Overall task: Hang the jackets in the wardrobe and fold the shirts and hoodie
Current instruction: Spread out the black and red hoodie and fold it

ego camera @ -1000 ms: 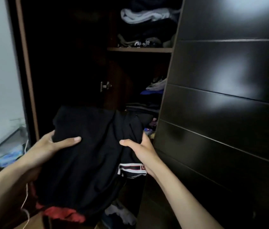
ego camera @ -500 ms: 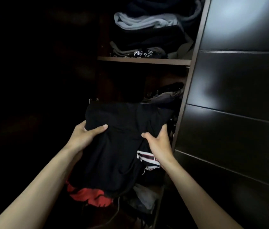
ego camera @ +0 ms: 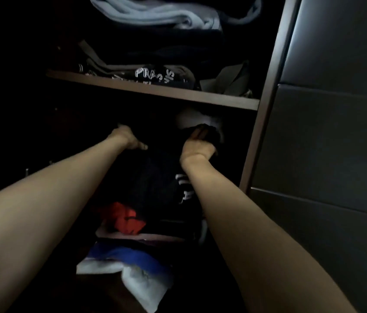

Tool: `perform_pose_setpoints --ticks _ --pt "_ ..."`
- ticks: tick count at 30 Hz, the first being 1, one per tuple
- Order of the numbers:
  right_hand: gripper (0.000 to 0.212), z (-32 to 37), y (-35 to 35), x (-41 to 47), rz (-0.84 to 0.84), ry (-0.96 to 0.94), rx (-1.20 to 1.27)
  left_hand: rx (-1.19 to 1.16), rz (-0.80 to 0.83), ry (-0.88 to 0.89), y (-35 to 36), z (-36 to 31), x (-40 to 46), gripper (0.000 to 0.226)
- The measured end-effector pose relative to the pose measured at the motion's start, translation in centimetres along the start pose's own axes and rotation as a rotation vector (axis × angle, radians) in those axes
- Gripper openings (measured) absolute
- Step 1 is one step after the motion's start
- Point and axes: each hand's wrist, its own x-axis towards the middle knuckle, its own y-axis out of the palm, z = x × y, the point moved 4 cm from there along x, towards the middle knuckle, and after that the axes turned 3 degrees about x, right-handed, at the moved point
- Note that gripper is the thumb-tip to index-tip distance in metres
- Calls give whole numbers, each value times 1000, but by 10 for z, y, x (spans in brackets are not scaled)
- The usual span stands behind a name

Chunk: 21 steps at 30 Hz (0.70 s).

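Note:
Both arms reach deep into the dark wardrobe, under a wooden shelf (ego camera: 200, 98). Between them lies the folded black garment (ego camera: 157, 177), with white lettering near its right side and a red patch at its near edge. My left hand (ego camera: 126, 140) holds the garment's far left part, thumb pointing right. My right hand (ego camera: 197, 146) grips its far right part, fingers curled into the dark cloth. The garment's far end is lost in shadow.
Folded clothes fill the shelf above, among them a pale grey piece (ego camera: 155, 14) and a black one with white letters (ego camera: 155, 74). A blue and white pile (ego camera: 128, 265) sits lower down. The dark closed wardrobe door (ego camera: 336, 132) stands at the right.
Both hands have pushed the black garment forward and up into the compartment under the shelf. The view has moved closer into the wardrobe.

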Motion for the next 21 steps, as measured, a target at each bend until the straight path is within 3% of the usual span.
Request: perform_pose_setpoints --ticks 3,7,9,15,17,20,21 --pt "68 -2 61 0 113 -56 -106 335 -115 76 44 9 -2 88" --pt "64 5 141 -19 211 -212 67 292 100 311 96 32 8 52" --pt "65 0 163 -23 216 -205 57 351 229 347 130 50 -2 54" --pt "67 -1 159 -19 319 -226 -58 428 226 358 145 68 -16 58" --pt "67 6 141 -19 236 -265 -98 363 135 373 125 64 -18 56" --pt "62 7 130 -33 10 -311 -28 272 -131 391 116 76 -33 51" --pt "61 3 137 -39 26 -328 -10 289 -108 388 123 82 -38 52"
